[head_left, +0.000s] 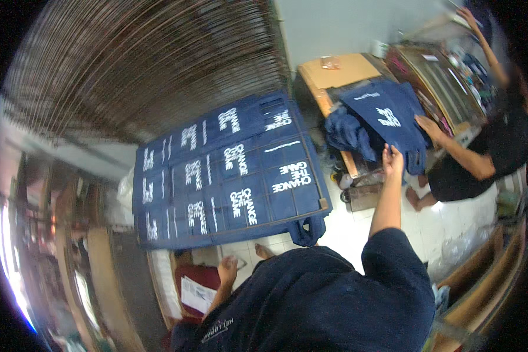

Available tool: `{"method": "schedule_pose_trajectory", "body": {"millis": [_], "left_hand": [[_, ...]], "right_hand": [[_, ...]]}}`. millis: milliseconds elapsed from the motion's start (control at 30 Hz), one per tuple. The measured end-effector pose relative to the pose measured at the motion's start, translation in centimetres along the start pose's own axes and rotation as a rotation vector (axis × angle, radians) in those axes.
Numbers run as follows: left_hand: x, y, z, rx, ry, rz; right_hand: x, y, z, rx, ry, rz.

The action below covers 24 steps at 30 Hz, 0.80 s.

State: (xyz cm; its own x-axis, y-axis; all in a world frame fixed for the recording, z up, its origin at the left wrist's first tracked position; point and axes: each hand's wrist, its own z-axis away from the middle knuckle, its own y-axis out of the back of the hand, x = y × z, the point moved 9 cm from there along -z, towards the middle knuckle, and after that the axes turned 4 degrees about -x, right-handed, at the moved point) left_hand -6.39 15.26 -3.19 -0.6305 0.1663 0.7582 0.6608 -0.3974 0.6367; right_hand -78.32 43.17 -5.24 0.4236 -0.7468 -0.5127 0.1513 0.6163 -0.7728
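Nearest: my own dark navy short-sleeved shirt (322,299), front and right sleeve. Near left, my left hand (227,270) hangs low, fingers partly curled; can't tell whether it holds anything. Just beside it, a white printed sheet of paper (198,294) lies on a dark red surface (202,274).

Further out, to the right, my right hand (392,159) is stretched forward on an extended arm, opening narrow, thumb and fingers drawn close together. Fingertips are at the near edge of the navy blue flat fabric piece with white lettering (387,114); can't tell whether they pinch it or only touch.

That fabric piece lies far right over a tan wooden-edged table (346,70), a crumpled dark blue cloth bundle (349,132) just left of it. A co-worker's hand (431,129) rests at its right edge, near my right hand but apart from it.

Mid-left, well apart from my right hand: a wide spread of navy blue fabric panels with white lettering (223,182), in rows under a thin grid frame. Far right, a wooden case with a glassy top (443,85). Far left, a rack of thin dark rods (152,58).
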Motion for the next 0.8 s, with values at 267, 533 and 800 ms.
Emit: {"method": "schedule_pose_trajectory", "body": {"millis": [267,533,800], "left_hand": [[17.2,-13.8,-3.1,-0.916,0.279,0.686],[16.5,-3.8,-6.8,-0.687,0.522,1.678],[3.9,-1.8,-4.2,-0.873,0.749,1.402]], "right_hand": [[1.9,-19.3,21.3,-0.449,-0.004,0.194],[14.8,-25.9,37.0,-0.486,-0.293,0.457],[27.3,-37.6,44.8,-0.738,-0.376,0.556]]}}
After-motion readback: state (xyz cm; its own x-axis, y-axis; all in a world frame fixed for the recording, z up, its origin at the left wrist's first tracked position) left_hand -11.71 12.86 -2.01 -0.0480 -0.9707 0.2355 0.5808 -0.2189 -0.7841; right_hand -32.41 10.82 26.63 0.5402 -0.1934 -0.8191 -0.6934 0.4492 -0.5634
